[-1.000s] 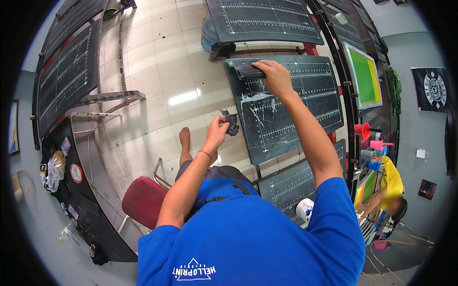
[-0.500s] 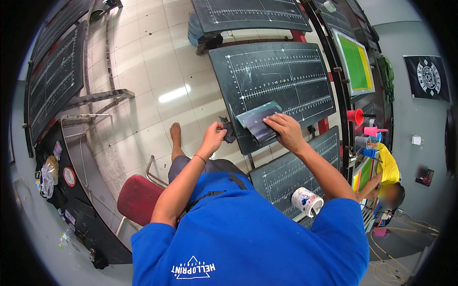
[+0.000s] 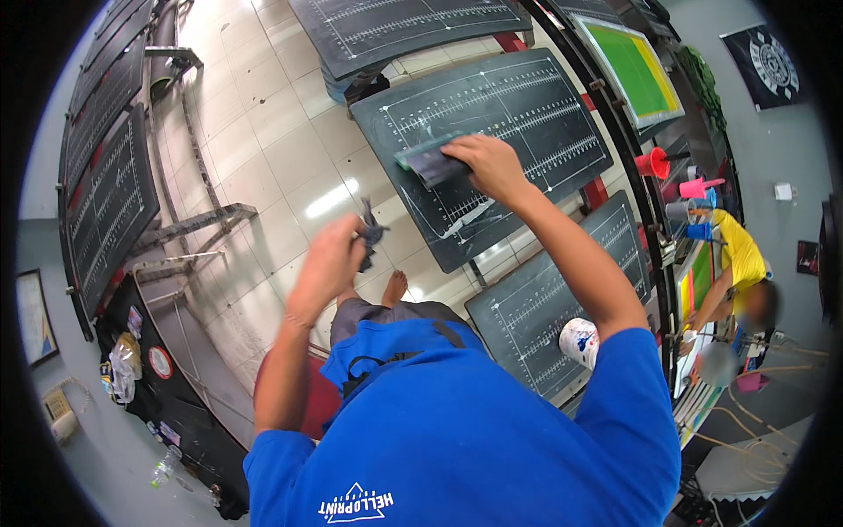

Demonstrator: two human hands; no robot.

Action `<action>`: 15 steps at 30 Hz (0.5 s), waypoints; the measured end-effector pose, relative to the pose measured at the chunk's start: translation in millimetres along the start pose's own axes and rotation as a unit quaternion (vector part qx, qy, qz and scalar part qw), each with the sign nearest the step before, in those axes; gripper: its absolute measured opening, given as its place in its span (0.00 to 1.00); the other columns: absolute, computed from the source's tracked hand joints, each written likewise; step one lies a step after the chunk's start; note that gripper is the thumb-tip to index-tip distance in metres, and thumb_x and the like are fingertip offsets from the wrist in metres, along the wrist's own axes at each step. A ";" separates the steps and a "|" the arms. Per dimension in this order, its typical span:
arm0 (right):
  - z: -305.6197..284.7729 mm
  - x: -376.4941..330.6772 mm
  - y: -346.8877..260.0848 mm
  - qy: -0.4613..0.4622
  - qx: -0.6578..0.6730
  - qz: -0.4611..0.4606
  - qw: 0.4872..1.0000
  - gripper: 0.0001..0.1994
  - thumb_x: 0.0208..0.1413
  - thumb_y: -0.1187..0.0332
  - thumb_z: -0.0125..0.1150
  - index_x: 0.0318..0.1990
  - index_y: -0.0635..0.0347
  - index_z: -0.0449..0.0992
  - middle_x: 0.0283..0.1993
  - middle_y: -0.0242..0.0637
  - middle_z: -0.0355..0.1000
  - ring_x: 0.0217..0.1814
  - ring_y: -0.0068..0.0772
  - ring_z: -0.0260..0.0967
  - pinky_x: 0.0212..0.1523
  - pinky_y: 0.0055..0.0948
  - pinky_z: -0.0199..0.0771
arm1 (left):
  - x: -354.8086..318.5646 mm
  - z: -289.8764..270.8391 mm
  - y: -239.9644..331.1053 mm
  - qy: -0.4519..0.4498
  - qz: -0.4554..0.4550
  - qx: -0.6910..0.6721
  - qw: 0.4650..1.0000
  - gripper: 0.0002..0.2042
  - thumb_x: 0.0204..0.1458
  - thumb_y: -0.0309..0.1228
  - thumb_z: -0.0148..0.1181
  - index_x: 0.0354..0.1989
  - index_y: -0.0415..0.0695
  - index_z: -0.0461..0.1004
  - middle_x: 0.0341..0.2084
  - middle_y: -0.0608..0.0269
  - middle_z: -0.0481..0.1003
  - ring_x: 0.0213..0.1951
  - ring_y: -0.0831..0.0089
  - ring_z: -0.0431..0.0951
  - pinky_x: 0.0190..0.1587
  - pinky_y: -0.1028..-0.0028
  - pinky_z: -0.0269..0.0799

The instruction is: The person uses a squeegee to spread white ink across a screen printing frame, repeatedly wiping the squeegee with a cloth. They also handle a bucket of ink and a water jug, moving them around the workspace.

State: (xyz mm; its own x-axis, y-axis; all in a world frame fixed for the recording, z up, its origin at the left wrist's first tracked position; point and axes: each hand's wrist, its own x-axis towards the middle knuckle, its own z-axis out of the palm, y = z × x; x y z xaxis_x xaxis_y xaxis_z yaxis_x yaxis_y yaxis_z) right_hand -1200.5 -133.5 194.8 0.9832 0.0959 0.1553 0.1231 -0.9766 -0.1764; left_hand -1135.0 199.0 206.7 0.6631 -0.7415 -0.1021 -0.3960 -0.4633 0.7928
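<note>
My right hand [image 3: 487, 162] is shut on a flat grey scraper blade [image 3: 426, 158] and presses it on a dark board with white ruled lines [image 3: 527, 105] in front of me. A pale smear [image 3: 461, 220] lies on the board below the blade. My left hand [image 3: 329, 263] is raised off the board's near left corner and grips a small dark crumpled thing [image 3: 369, 233]; what it is cannot be told.
More dark ruled boards [image 3: 544, 299] ring the stand. A green screen frame [image 3: 632, 61] lies at the far right. A white tub [image 3: 580, 341] stands on the near board. Coloured cups [image 3: 654, 162] and a person in a yellow shirt [image 3: 742, 255] are at the right. A red stool [image 3: 320, 404] is below me.
My right hand drew the scraper down to the board's near edge, then pushed it back up toward the far left part. The left hand rose slightly with its dark thing.
</note>
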 end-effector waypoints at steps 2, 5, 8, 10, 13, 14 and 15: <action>9.5 18.4 -1.5 0.013 -0.014 0.005 1.000 0.23 0.40 0.80 0.62 0.49 0.53 0.79 0.51 0.31 0.77 0.54 0.37 0.73 0.53 0.35 0.74 | -1.7 -78.5 79.0 -0.011 0.113 0.137 0.984 0.08 0.53 0.22 0.59 0.41 0.38 0.71 0.35 0.48 0.76 0.39 0.52 0.77 0.41 0.60 0.73; 21.5 5.9 6.8 0.019 -0.026 -0.003 0.999 0.23 0.40 0.79 0.62 0.49 0.52 0.80 0.50 0.30 0.77 0.53 0.36 0.73 0.52 0.34 0.75 | -6.8 -133.1 175.0 0.045 0.285 0.209 0.934 0.11 0.45 0.18 0.60 0.38 0.36 0.73 0.35 0.51 0.76 0.37 0.56 0.77 0.40 0.64 0.73; -0.2 -1.7 -10.5 -0.008 0.005 -0.009 1.000 0.23 0.41 0.79 0.61 0.49 0.52 0.80 0.50 0.29 0.77 0.52 0.36 0.74 0.51 0.34 0.75 | -41.0 -146.3 246.5 0.083 0.341 0.226 0.909 0.11 0.44 0.18 0.61 0.38 0.36 0.73 0.34 0.52 0.76 0.37 0.58 0.77 0.39 0.65 0.73; 2.3 -11.0 -7.2 0.000 0.004 -0.019 1.000 0.23 0.42 0.79 0.61 0.49 0.52 0.80 0.50 0.29 0.77 0.52 0.36 0.73 0.52 0.33 0.74 | -47.4 -142.6 260.3 0.083 0.357 0.213 0.906 0.12 0.43 0.18 0.61 0.39 0.36 0.73 0.34 0.53 0.77 0.36 0.58 0.77 0.38 0.65 0.73; 53.4 -32.2 30.0 0.020 0.033 -0.068 0.997 0.23 0.41 0.79 0.61 0.49 0.52 0.79 0.50 0.30 0.77 0.53 0.35 0.73 0.53 0.33 0.74 | -58.6 -136.8 272.4 0.070 0.360 0.201 0.909 0.12 0.43 0.19 0.61 0.39 0.37 0.74 0.33 0.53 0.77 0.35 0.60 0.77 0.38 0.66 0.73; 49.6 -36.9 25.4 0.012 0.017 -0.057 0.998 0.23 0.41 0.79 0.61 0.49 0.52 0.79 0.50 0.30 0.77 0.53 0.35 0.73 0.53 0.33 0.73 | -59.1 -137.2 269.1 0.065 0.362 0.193 0.910 0.13 0.42 0.19 0.61 0.39 0.37 0.74 0.33 0.54 0.77 0.35 0.60 0.77 0.37 0.66 0.73; 41.4 -32.9 16.5 0.010 0.005 -0.055 0.998 0.23 0.42 0.79 0.61 0.49 0.53 0.79 0.50 0.30 0.77 0.53 0.35 0.73 0.53 0.33 0.73 | -60.2 -136.2 271.8 0.063 0.358 0.192 0.912 0.13 0.42 0.19 0.61 0.39 0.37 0.74 0.32 0.54 0.77 0.35 0.60 0.77 0.37 0.67 0.73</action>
State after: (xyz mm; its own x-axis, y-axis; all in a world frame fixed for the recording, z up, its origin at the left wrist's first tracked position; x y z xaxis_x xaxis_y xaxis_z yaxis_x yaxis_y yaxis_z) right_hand -1225.2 -144.7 146.6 0.9609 0.1979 0.1938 0.2312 -0.9583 -0.1678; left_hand -1195.9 183.8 510.2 0.2064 -0.8701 0.4476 -0.9329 -0.0370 0.3583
